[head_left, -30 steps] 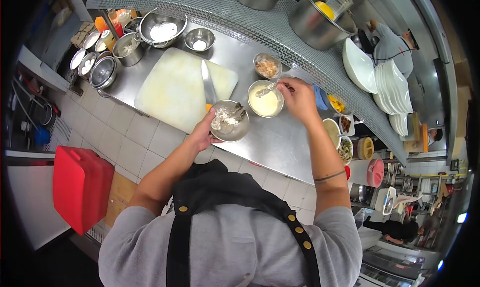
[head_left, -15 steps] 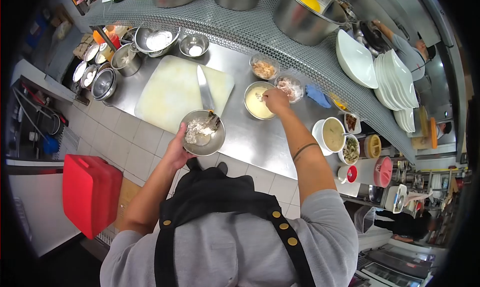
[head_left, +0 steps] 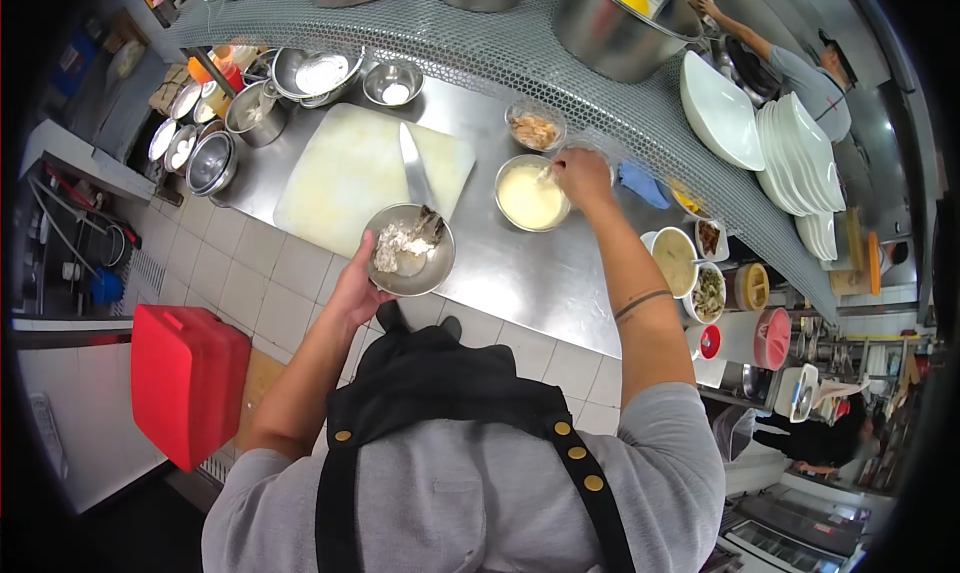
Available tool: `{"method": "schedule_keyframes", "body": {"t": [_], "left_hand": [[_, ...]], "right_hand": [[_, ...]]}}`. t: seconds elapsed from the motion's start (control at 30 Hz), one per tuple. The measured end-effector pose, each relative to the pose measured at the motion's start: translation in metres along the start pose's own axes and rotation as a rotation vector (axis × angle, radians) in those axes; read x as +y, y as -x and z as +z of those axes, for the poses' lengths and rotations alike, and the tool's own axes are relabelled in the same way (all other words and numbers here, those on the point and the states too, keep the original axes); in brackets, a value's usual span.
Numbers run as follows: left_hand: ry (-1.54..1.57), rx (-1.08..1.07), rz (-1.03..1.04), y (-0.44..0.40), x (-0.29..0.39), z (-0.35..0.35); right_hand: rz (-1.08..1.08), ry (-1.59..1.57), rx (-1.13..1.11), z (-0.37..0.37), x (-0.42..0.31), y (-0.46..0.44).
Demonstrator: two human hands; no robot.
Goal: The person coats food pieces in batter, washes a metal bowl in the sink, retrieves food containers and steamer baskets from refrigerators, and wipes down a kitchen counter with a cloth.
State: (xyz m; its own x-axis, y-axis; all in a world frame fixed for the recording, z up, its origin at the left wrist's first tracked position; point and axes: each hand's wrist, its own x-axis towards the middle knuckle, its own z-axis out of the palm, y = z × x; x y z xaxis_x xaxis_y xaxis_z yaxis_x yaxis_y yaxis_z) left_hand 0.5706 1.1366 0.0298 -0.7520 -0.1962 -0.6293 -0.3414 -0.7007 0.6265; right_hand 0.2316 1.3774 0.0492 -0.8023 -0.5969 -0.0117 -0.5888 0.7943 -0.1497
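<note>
My left hand (head_left: 358,291) grips a metal bowl (head_left: 432,269) by its left rim, near the counter's front edge. Inside lie flour-coated pieces, with a dark one at the upper right. My right hand (head_left: 582,177) is closed in a pinch at the right rim of a bowl of pale yellow batter (head_left: 528,197); a small whitish piece shows at the fingertips, too small to name. Just behind sits a bowl of orange-pink pieces (head_left: 535,130). Another clear bowl is partly hidden behind my right hand. A knife (head_left: 412,163) lies on the white cutting board (head_left: 340,173).
A mesh shelf (head_left: 480,48) with pots and white plates (head_left: 800,163) overhangs the counter's back. Metal bowls stand at the left, food containers (head_left: 708,293) at the right. A red bin (head_left: 190,383) is on the floor. Another person (head_left: 800,78) stands beyond the shelf.
My right hand went from above the batter bowl down into it, then up to its right rim. The bowl in my left hand shifted left, then slightly up.
</note>
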Motion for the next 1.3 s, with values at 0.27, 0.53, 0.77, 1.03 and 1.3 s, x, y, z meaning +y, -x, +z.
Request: {"method": "schedule_keyframes", "body": {"t": [0.27, 0.53, 0.77, 1.03, 1.3], "left_hand": [[0.028, -0.013, 0.006, 0.000, 0.007, 0.006], [-0.012, 0.012, 0.007, 0.007, 0.004, -0.005], [0.007, -0.005, 0.010, 0.009, 0.006, 0.000], [-0.002, -0.003, -0.048, -0.007, -0.003, 0.004], [-0.031, -0.040, -0.066, -0.037, -0.022, 0.030]], "right_hand": [[-0.029, -0.381, -0.032, -0.038, -0.006, 0.012], [-0.220, -0.042, -0.020, 0.049, 0.044, 0.009], [-0.196, 0.057, 0.090, 0.074, 0.057, 0.009], [-0.328, -0.309, 0.320, 0.040, -0.019, 0.033], [-0.478, -0.193, 0.093, 0.023, -0.129, 0.101]]}}
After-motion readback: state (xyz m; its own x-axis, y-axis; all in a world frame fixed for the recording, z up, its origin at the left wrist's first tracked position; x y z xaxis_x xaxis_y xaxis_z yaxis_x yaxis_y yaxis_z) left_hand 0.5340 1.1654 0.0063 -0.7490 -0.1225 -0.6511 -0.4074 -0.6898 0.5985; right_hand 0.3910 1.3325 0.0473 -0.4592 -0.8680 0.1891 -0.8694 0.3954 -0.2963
